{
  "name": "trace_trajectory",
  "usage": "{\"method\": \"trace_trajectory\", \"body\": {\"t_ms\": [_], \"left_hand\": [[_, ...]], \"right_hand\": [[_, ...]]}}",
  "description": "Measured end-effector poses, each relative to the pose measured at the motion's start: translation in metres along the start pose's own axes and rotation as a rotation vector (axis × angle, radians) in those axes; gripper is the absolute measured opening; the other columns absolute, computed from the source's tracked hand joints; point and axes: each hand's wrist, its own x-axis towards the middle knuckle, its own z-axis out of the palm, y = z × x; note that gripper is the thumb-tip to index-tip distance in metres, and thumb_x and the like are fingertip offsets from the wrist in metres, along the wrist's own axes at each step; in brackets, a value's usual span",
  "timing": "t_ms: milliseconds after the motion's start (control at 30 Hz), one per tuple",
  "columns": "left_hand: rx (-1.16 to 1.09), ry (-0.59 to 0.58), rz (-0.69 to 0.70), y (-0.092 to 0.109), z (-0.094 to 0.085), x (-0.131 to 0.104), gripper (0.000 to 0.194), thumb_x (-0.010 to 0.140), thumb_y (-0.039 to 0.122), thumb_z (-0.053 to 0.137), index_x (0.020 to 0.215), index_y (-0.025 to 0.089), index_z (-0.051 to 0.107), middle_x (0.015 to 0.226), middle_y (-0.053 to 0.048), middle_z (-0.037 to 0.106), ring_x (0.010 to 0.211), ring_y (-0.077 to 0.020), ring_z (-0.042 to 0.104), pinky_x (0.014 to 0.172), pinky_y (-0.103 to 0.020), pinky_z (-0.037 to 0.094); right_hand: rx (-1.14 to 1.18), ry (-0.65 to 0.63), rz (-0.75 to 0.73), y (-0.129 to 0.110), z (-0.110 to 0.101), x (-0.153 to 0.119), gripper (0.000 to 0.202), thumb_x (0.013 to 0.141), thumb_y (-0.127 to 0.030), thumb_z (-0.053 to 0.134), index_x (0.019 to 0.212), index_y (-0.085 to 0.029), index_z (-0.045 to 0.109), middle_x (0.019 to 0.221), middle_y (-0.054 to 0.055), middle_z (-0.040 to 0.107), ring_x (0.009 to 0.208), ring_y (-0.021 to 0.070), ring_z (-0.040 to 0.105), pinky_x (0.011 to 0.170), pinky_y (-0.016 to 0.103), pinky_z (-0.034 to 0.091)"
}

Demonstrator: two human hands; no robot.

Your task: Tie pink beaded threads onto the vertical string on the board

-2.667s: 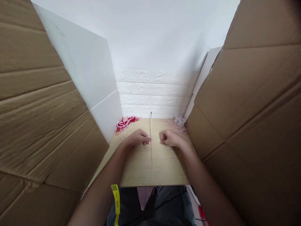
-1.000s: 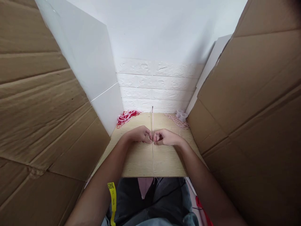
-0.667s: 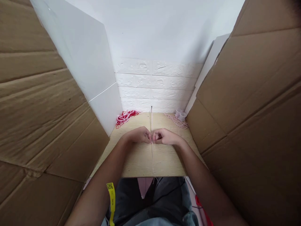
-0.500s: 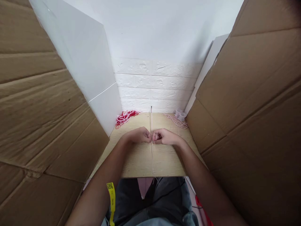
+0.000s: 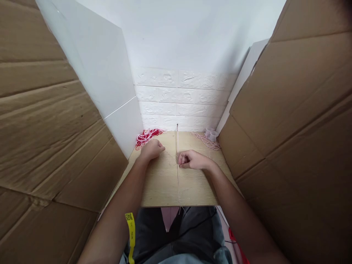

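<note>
A pale cord (image 5: 178,183) runs down the middle of the wooden board (image 5: 159,187), from a small dark hook (image 5: 177,125) at the wall to the front edge, where loose ends hang over. My left hand (image 5: 154,149) is closed left of the cord, pinching a thin thread (image 5: 171,156) that slants down to the cord. At the cord's right side, my right hand (image 5: 191,160) has its fingertips pinched on the cord, near where the thread meets it.
Red and white cords (image 5: 147,138) lie heaped at the back left. Pinkish cords (image 5: 207,141) and small translucent cups (image 5: 211,135) sit at the back right. Cardboard walls (image 5: 55,128) flank the board, and a white brick-patterned wall (image 5: 165,95) stands behind.
My left hand has moved left and slightly away from me, off the cord, drawing the thin thread out. My right hand has stayed at the cord.
</note>
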Motion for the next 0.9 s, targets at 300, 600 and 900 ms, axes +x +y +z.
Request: {"method": "trace_trajectory", "body": {"t_ms": [300, 600, 900], "left_hand": [[-0.29, -0.404, 0.305, 0.015, -0.004, -0.012, 0.03, 0.067, 0.039, 0.073, 0.086, 0.016, 0.073, 0.057, 0.005, 0.05, 0.053, -0.0107, 0.043, 0.051, -0.024, 0.028], [-0.2, -0.568, 0.329, 0.024, 0.0, -0.018, 0.023, 0.065, 0.035, 0.071, 0.077, 0.016, 0.077, 0.063, 0.0, 0.063, 0.058, -0.0127, 0.049, 0.055, -0.024, 0.033], [-0.131, -0.383, 0.294, 0.012, 0.005, -0.011, 0.018, 0.07, 0.029, 0.061, 0.081, 0.017, 0.07, 0.073, -0.001, 0.065, 0.065, -0.0154, 0.054, 0.059, -0.025, 0.036]], "right_hand": [[-0.019, 0.004, -0.017, 0.0, 0.0, 0.0, 0.015, 0.074, -0.019, 0.069, 0.089, -0.016, 0.066, 0.073, -0.001, 0.059, 0.064, 0.0112, 0.05, 0.061, 0.024, 0.04], [-0.016, 0.003, -0.015, -0.001, 0.001, 0.0, 0.014, 0.074, -0.02, 0.068, 0.087, -0.017, 0.065, 0.072, -0.002, 0.059, 0.065, 0.012, 0.052, 0.06, 0.024, 0.041], [-0.044, 0.003, -0.017, -0.002, 0.001, -0.001, 0.015, 0.071, -0.012, 0.064, 0.086, -0.016, 0.065, 0.071, -0.002, 0.057, 0.063, 0.0112, 0.05, 0.058, 0.023, 0.039]]}}
